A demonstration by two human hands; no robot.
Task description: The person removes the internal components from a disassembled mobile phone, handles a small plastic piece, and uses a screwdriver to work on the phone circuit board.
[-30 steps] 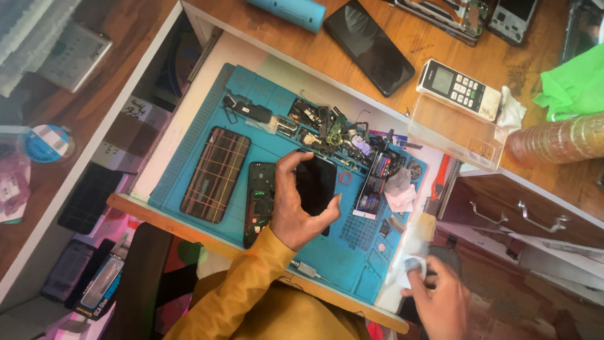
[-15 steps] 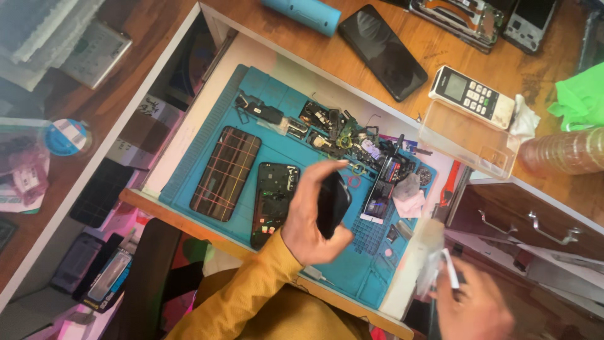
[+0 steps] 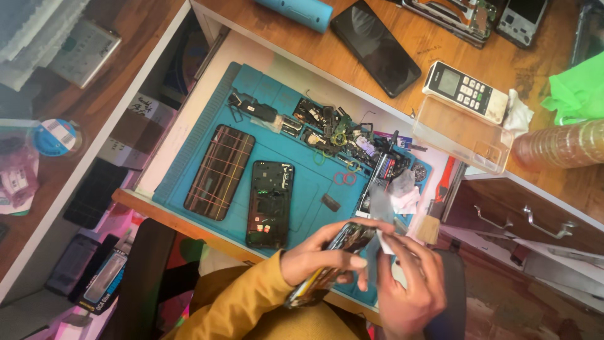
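- Over the near edge of the blue work mat (image 3: 296, 189), you have a dark phone part (image 3: 343, 247) lifted off the surface, tilted, well apart from the opened phone body (image 3: 270, 203) lying flat on the mat.
- Your left hand (image 3: 318, 255) is clamped round the part from below, thumb on its upper side and fingers curled beneath; the yellow sleeve (image 3: 239, 305) runs back toward you.
- Your right hand (image 3: 402, 283) is closed lightly on a pale cloth or wipe (image 3: 380, 217), pressed against the part's far end; blur hides which fingers pinch it.
- Risk: the part sits past the mat's edge, above your lap, so a slipping grip would probably drop it off the desk rather than onto the mat.
- Risk: pushing hard with the wipe against only one end could twist the part in your hold.
- Risk: the heap of small components (image 3: 340, 135) and the rubber bands (image 3: 344, 178) lie just beyond your hands; a trailing cloth corner could snag and scatter them.
- Beside the opened phone body lies a banded back cover (image 3: 220, 171), and farther off on the wooden desk a black phone (image 3: 375, 47) and a white remote (image 3: 464, 91).
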